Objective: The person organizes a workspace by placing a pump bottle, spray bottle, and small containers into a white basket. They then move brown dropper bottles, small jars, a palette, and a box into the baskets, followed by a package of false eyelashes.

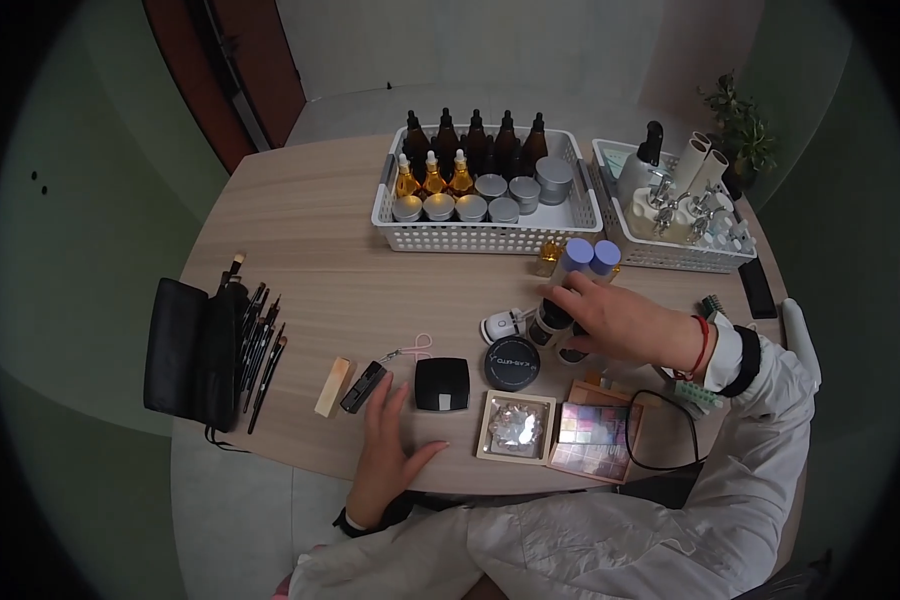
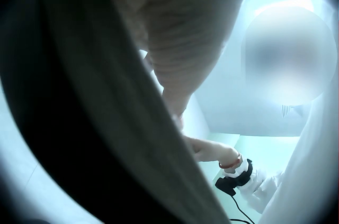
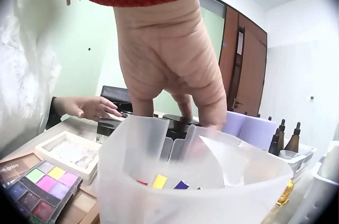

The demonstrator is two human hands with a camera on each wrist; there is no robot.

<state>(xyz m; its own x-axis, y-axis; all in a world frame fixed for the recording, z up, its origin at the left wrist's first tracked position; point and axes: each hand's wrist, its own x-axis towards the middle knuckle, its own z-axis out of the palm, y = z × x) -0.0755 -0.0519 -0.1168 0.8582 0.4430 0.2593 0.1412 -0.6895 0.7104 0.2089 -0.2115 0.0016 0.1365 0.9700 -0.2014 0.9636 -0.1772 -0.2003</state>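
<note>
Right hand (image 1: 615, 320) — near lettered compact (image 1: 512, 363)

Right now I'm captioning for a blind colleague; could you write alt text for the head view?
A person's right hand reaches among containers on a wood-grain table, while the left hand lies near a small black object. Two white baskets holding bottles stand behind; makeup brushes lie at the table's left.

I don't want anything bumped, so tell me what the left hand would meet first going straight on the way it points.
The left hand would probably meet the small black object first, since it lies right by the fingers; the head view leaves unclear whether they touch.
</note>
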